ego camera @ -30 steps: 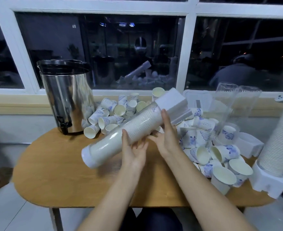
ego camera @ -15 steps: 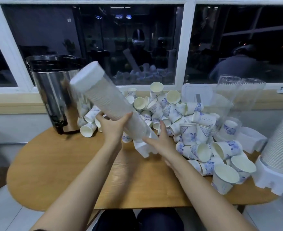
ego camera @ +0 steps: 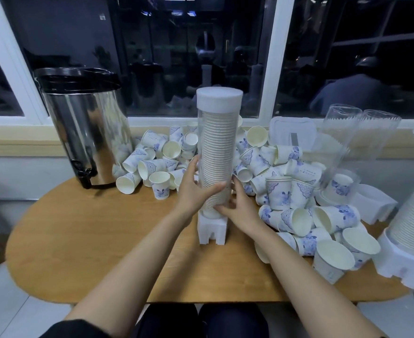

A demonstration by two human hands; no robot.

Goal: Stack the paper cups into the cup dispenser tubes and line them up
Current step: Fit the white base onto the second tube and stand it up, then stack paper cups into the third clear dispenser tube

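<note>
Wooden table [ego camera: 79, 240] under dark windows, as I view it. Left hand [ego camera: 191, 191]: gripping the lower cup dispenser tube [ego camera: 217, 154]. Right hand [ego camera: 240, 206]: gripping the same tube just above its white base [ego camera: 212, 230]. Tube: upright, mid-table, capped, full of stacked cups. Loose paper cups [ego camera: 286, 191]: heaped behind and to the right. Steel urn [ego camera: 86, 132]: far left.

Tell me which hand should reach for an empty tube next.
Probably the right hand: the empty tubes stand on its side, while the left hand grips the filled dispenser and can steady it.
</note>
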